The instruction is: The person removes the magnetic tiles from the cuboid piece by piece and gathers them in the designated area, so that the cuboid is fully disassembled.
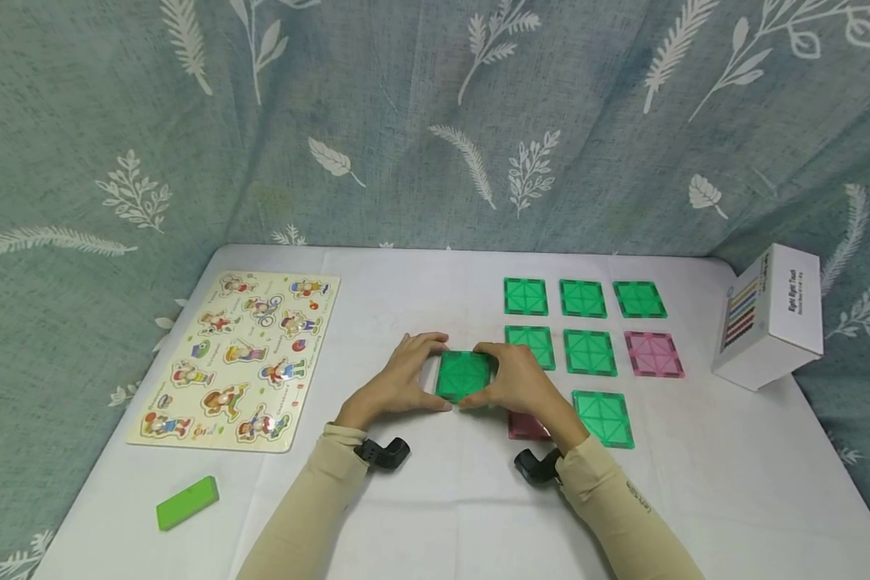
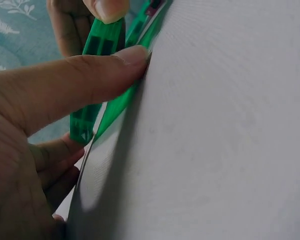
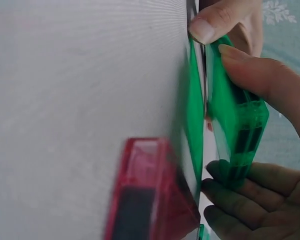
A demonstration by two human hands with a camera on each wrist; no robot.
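A translucent green square magnetic tile (image 1: 464, 375) is between both hands, tilted up off the white cloth; its edge looks double in the right wrist view, perhaps two stacked tiles. My left hand (image 1: 400, 377) holds its left side between thumb (image 2: 90, 80) and fingers. On the right side, my right hand (image 1: 519, 380) grips it with the thumb (image 3: 267, 72) near one corner and fingers at the opposite edge. Beneath the right forearm lies a pinkish-red tile (image 1: 528, 426), partly hidden. Close by are a green tile (image 1: 531, 347) and another green tile (image 1: 603, 419).
More green tiles (image 1: 583, 299) and a pink tile (image 1: 654, 354) lie in rows at the right. A white box (image 1: 772, 314) stands beyond them. On the left are a picture puzzle board (image 1: 235, 362) and a green block (image 1: 188, 503). Patterned cloth (image 1: 406, 121) hangs behind the table.
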